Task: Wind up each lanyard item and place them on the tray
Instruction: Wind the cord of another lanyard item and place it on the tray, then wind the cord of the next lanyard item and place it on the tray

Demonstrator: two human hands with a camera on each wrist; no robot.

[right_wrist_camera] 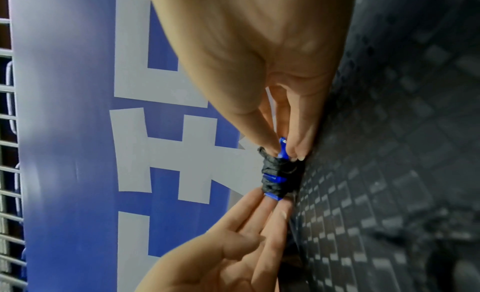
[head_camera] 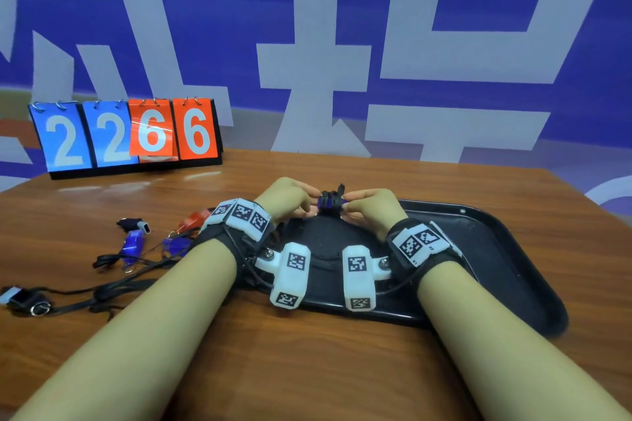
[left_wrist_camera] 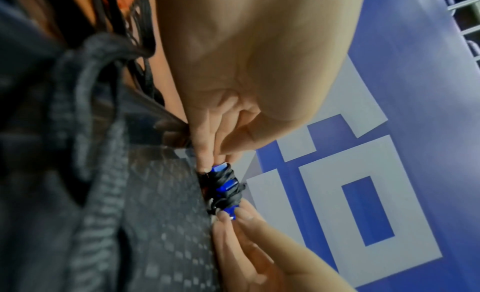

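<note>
A: Nearly wound, then? Blue whistle point(head_camera: 329, 202) wrapped in its black cord, pinched at one end by the left hand point(head_camera: 289, 196) and at the other by the right hand point(head_camera: 367, 207), held just above the far part of the black tray point(head_camera: 506, 270). Both sets of fingertips clamped on the blue plastic ends, cord bundled tight between them, a short tail poking up.

B: Agreed on the grip. Close to the tray's patterned floor in both wrist views, though hard to say whether touching yet. No other wound piece visible on the tray, so probably the first one.

A: And the rest? Plenty left, by the look of it. On the bench point(head_camera: 307, 369) to the left: a red whistle point(head_camera: 193, 219), a blue whistle point(head_camera: 132, 243), another bluish one point(head_camera: 176, 244) partly behind the left wrist, a dark one with a pale tip point(head_camera: 135, 225), and a black one with a metal ring point(head_camera: 25, 299) near the edge, all with loose black cords point(head_camera: 102, 290) tangled among them.

B: So one close to finished, about five untouched. Any writing?

A: Flip scoreboard point(head_camera: 130, 135) at the back left: 2 2 on blue cards, 6 6 on orange. Large pale characters on the blue wall banner point(head_camera: 444, 44), cropped, unreadable as words. Square coded markers on the white wrist blocks point(head_camera: 290, 275), no readable text. No brand visible on any whistle.
</note>
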